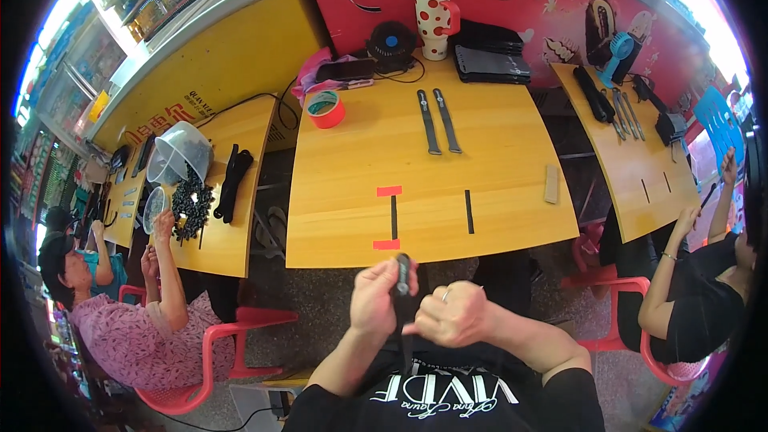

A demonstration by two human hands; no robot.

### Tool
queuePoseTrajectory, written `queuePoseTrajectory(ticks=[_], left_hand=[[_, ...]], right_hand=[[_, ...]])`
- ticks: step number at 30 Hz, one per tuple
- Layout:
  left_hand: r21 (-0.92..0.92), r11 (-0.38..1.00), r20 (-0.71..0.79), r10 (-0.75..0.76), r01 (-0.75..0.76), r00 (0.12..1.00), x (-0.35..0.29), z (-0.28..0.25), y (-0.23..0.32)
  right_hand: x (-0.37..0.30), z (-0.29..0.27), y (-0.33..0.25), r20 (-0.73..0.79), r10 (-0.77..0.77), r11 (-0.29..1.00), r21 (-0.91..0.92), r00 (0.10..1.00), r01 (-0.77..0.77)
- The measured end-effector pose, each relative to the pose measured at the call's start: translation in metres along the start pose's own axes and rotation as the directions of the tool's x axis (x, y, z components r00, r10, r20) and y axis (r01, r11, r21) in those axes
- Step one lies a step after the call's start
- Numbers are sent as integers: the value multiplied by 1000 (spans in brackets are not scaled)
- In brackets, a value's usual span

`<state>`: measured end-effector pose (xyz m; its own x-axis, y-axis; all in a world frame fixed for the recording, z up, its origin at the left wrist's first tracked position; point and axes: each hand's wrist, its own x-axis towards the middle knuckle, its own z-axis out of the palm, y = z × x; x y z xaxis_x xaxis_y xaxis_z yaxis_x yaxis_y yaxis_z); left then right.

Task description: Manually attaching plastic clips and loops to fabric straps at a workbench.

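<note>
A smooth yellow wooden table [480,168] spreads ahead of both hands, its front edge just beyond the knuckles. On it, far past the hands, sit a stack of flat dark sheets [491,62], a white red-dotted mug [434,20], an orange tape roll [326,109] and two slim black strips [438,121]. The left hand [374,298] is curled tight around a narrow black strap [402,278], upright between the hands. The right hand [450,314], fisted beside it, grips the strap's lower part.
</note>
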<state>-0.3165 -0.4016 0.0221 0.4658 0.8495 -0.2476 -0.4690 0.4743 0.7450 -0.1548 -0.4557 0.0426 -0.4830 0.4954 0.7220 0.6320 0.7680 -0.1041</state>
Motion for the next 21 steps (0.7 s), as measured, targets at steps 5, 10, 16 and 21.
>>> queuePoseTrajectory(ticks=[5,10,16,21], left_hand=[[-267,943,-291,117,-199,949,54,-40,52],[108,936,-448,347,-336,824,126,-80,101],[422,824,-543,564,-379,621,204,-128,110],[950,150,-2,880,-273,476,219,-147,85]], right_hand=[[-2,1,-29,10,-14,969,247,1000,11],[-1,-11,-32,23,51,929,367,998,-56],[-3,-35,-45,61,66,851,518,996,-88],[-9,-45,-22,77,244,853,458,967,-251]])
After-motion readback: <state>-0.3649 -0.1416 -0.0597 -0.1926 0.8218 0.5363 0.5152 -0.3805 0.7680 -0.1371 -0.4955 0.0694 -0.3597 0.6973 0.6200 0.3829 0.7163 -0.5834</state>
